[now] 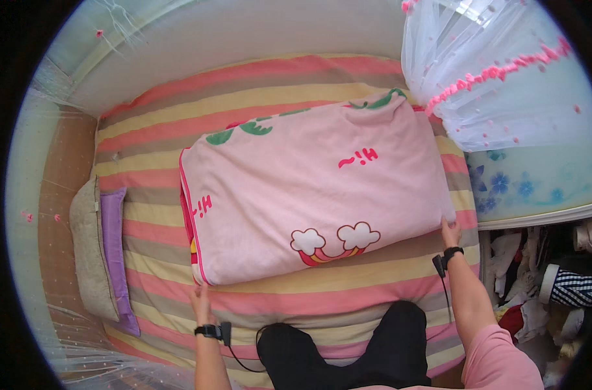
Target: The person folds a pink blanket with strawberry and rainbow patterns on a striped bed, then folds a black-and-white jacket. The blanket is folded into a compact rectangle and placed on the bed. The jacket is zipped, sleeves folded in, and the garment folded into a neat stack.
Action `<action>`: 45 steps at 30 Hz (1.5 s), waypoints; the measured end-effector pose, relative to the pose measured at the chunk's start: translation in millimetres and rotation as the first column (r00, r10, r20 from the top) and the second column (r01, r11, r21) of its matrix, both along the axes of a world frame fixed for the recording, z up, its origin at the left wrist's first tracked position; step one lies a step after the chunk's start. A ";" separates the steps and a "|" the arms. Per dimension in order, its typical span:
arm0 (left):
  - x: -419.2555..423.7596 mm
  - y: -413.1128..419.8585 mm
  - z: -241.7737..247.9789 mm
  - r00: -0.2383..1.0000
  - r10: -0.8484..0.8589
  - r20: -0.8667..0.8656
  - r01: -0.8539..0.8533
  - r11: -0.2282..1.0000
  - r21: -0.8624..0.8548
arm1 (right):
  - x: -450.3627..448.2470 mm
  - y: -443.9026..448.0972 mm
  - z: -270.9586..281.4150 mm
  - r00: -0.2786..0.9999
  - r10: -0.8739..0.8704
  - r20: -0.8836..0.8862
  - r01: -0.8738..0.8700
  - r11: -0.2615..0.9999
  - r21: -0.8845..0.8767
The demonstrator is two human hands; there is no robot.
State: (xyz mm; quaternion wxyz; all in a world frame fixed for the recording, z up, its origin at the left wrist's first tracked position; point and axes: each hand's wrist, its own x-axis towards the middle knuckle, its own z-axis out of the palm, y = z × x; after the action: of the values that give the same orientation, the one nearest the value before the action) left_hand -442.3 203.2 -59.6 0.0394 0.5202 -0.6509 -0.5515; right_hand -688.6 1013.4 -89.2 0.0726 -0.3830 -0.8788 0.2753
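Note:
A pink fleece blanket (296, 190) lies folded into a thick rectangle on a striped bed sheet (325, 302). It is printed with white clouds, a rainbow, green shapes and red lettering, and a darker pink trim runs down its left edge. At the near left corner, my left hand (201, 298) pinches the fabric. My right hand (451, 233) grips the near right corner, with the fingertips partly hidden by the cloth. Both wrists carry black straps with small cabled devices.
A grey cushion (92, 253) and a purple pillow (116, 258) lie at the left end of the bed. White mosquito netting (437, 63) with pink trim hangs at upper right. Below it stands a flower-patterned surface (529, 180), above cluttered shelves (525, 273). My black-clad knees (398, 331) rest on the bed.

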 end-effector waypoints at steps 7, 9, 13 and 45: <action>-18.6 35.8 -48.4 0.895 0.440 -0.069 -0.242 0.609 0.756 | 12.6 -38.1 1.0 0.925 -0.358 -0.125 0.027 0.390 -0.920; -48.8 50.8 -60.3 0.897 0.409 -0.170 -0.165 0.665 0.728 | -1.3 -24.9 12.2 0.918 -0.340 -0.202 -0.049 0.408 -0.912; -43.3 29.0 -42.4 0.788 0.471 -0.397 -0.140 0.765 0.629 | 23.1 -43.6 46.9 0.832 -0.281 -0.479 -0.177 0.682 -0.709; -180.4 211.5 212.9 0.615 -0.640 -0.460 0.628 0.751 -0.205 | -64.1 -72.2 87.2 0.811 0.146 -0.566 -0.451 0.772 -0.448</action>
State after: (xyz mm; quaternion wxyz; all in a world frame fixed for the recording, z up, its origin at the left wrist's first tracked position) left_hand -622.7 414.7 153.3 0.0169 0.0936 -0.7645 -0.6375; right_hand -752.7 941.3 -1.9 0.1349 -0.1516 -0.7585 0.6193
